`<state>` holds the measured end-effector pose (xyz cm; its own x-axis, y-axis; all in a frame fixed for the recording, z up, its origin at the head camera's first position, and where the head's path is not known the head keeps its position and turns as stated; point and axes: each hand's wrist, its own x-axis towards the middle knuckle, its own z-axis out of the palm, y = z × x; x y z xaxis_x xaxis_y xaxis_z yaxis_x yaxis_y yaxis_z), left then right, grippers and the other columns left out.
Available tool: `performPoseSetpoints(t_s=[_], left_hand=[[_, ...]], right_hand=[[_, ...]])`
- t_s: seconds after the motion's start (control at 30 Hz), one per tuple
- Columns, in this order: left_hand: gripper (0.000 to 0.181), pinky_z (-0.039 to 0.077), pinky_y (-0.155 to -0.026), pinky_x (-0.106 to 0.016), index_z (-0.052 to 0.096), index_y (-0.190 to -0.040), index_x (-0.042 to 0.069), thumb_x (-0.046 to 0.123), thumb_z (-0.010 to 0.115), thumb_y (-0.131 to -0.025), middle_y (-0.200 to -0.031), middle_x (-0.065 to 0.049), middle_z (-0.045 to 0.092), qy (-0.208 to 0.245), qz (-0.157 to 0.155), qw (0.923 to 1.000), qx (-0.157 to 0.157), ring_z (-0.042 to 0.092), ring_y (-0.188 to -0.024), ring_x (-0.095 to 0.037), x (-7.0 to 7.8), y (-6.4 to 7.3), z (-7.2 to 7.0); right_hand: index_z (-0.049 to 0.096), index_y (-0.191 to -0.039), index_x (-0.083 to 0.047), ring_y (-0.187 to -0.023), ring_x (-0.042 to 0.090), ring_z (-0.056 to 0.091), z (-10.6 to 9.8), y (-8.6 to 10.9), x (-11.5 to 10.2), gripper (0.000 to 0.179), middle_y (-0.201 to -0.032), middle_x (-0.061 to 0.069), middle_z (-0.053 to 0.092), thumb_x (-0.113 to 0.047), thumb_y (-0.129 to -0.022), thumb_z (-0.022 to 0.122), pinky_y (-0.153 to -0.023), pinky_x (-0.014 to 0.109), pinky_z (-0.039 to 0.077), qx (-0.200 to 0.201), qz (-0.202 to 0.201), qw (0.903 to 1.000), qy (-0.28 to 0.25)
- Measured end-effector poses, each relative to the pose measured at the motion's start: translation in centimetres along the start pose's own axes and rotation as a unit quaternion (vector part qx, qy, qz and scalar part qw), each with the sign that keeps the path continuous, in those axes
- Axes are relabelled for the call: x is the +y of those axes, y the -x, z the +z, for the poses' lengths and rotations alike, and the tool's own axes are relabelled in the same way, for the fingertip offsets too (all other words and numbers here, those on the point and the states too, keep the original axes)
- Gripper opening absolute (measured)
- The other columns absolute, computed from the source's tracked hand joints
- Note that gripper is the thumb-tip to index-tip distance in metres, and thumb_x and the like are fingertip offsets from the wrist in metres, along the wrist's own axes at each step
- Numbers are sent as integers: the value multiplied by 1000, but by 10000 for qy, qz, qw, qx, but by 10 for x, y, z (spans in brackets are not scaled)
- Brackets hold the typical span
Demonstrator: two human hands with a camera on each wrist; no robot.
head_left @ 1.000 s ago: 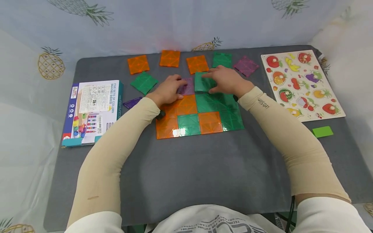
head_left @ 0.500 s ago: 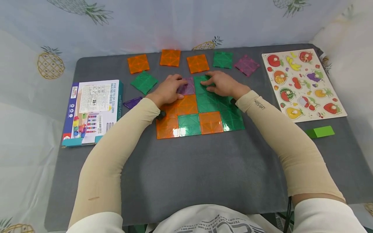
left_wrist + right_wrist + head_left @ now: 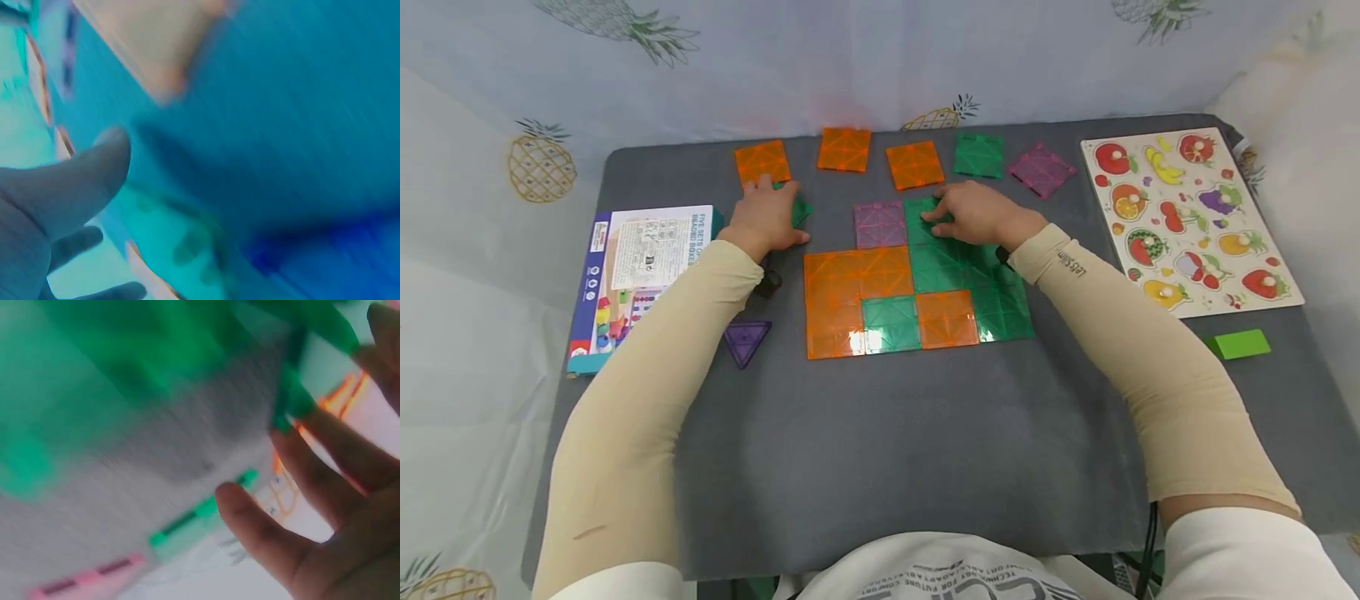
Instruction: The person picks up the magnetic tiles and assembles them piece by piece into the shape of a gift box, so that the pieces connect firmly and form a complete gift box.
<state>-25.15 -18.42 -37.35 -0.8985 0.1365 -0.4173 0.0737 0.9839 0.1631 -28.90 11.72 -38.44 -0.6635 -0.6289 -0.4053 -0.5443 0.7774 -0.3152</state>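
On the table lies a joined block of translucent square magnetic tiles, in orange, green and purple. My right hand (image 3: 977, 212) holds a green square magnetic tile (image 3: 919, 218) at its top edge, fingertips overlapping the tile's edge in the right wrist view. A purple tile (image 3: 880, 225) lies directly left of it. My left hand (image 3: 765, 221), thumb spread from the fingers, is over a loose green tile (image 3: 802, 208) and hides most of it. That tile (image 3: 169, 240) shows blurred below the thumb in the left wrist view. A purple triangular tile (image 3: 747, 342) lies near the left forearm.
Along the back edge lie loose orange tiles (image 3: 844, 150), a green tile (image 3: 979, 155) and a purple tile (image 3: 1042, 171). A beaded-toy box (image 3: 651, 258) lies left. A fruit puzzle board (image 3: 1187, 221) and a bright green block (image 3: 1242, 343) are at right.
My left hand has left the purple tile and moved left to the loose green tile. The purple triangle has shifted toward me. My right hand has lowered the green tile into the block.
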Motion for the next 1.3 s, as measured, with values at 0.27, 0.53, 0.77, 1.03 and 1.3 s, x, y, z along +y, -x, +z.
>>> performPoseSetpoints(t_s=[0.27, 0.53, 0.77, 1.03, 1.3], left_hand=[[75, 34, -105, -61, 22, -152, 6, 30, 62, -93, -145, -37, 24, -98, 122, 9997, -200, 28, -131, -53, -24, 3, 2], [78, 37, -103, -59, 26, -152, 9, 20, 68, -88, -142, -35, 31, 178, 504, 9983, 219, 33, -127, -50, -29, 15, 5], [66, 47, -94, -50, 48, -139, 11, 22, 76, -80, -134, -26, 45, 65, 2291, 9708, 706, 43, -121, -39, 23, 67, 9], [48, 51, -80, -35, 62, -123, 12, 23, 76, -79, -117, -13, 55, -697, 4078, 9096, 390, 50, -103, -27, 87, 133, 76], [55, 47, -77, -30, 66, -120, 16, 44, 80, -74, -116, -8, 53, -1153, 3941, 9084, 790, 43, -93, -22, 87, 133, 116]], right_hand=[[38, -146, -3, -140, 40, 30, -26, -42, 5, 55, -152, 23, 31, -21, -98, 55, -108, 57, 33, 578, 119, 9975, 395], [23, -149, -8, -148, 36, 4, -32, -74, 6, 58, -161, 17, 5, -25, -100, 50, -106, 75, 12, -36, 531, 9984, 196], [24, -140, -7, -148, 36, -3, -36, -73, 12, 51, -158, 19, 12, -27, -100, 49, -104, 77, 2, -104, 652, 9976, 207], [8, -154, -17, -144, 40, 18, -32, -58, 17, 73, -156, 23, 18, -41, -98, 49, -108, 73, 8, 444, 830, 9935, 638], [35, -149, -14, -117, 37, 51, -16, 3, -6, 76, -139, 19, 47, -54, -89, 59, -103, 62, 31, 1749, -186, 9793, 1007]])
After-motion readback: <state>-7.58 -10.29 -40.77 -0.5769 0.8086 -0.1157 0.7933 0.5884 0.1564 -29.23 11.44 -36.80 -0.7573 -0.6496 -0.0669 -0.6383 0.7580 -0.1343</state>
